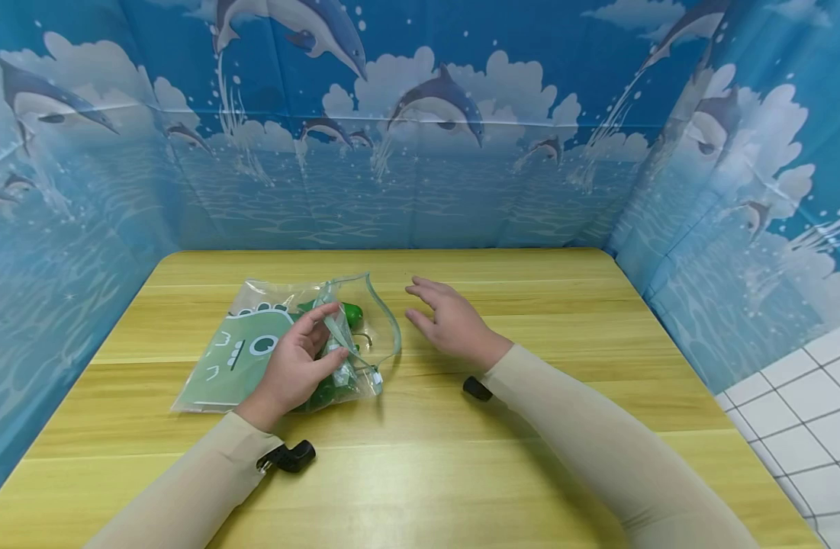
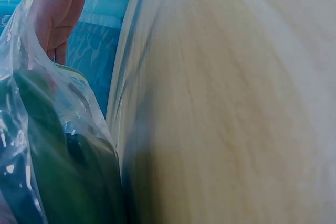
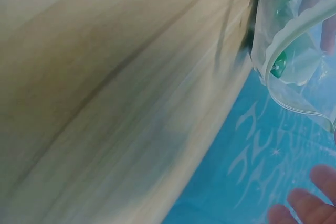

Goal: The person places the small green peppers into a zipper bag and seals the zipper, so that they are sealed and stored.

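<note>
A clear zip bag [image 1: 255,381] with a green cartoon monster print lies on the table, its mouth gaping toward the right. Inside are green things, among them a glossy rounded one [image 1: 353,314] near the mouth; their kind is unclear. My left hand [image 1: 292,370] rests over the bag beside its mouth, thumb and fingers spread apart. To the right of the mouth, my right hand [image 1: 454,320] hovers with fingers loosely extended, touching nothing. The left wrist view shows a long dark green shape [image 2: 52,156] through the plastic. In the right wrist view, the pale zip strip [image 3: 294,30] curves round the opening.
The light wood table [image 1: 529,442] has a blue dolphin-print curtain [image 1: 420,191] along its back and sides. A small curved metallic-looking piece [image 1: 366,339] shows at the bag's mouth. White tiles [image 1: 804,396] appear at the far right.
</note>
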